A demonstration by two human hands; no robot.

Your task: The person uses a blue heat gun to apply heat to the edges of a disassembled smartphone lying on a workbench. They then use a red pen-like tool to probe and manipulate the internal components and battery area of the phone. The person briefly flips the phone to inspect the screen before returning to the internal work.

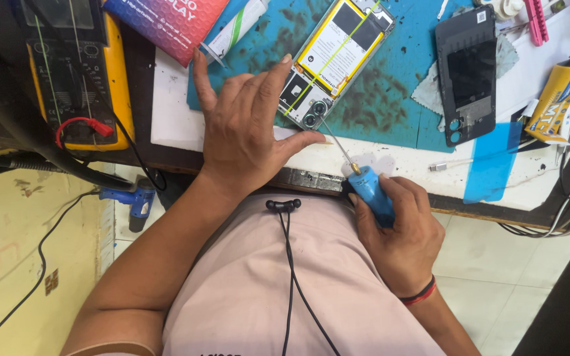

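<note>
One slip worries me: my right hand (400, 231) grips the blue screwdriver (371, 194) tight, my left hand (245, 128), fingers spread, merely steadies the opened phone (334, 59) near the bench's front edge, so the tip could skid.

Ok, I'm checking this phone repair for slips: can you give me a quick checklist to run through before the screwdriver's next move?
1. Opened phone steadied: left hand rests beside its lower end, fingers touching it. Ok.
2. Screwdriver gripped: right hand wraps the blue handle. Ok.
3. Tip placed: thin shaft reaches the camera end of the phone; whether it sits in a screw, cannot tell.
4. Phone fully on the blue mat: its lower corner overhangs onto white board. Not ok.
5. Back cover out of the way: lies apart to the right. Ok.
</note>
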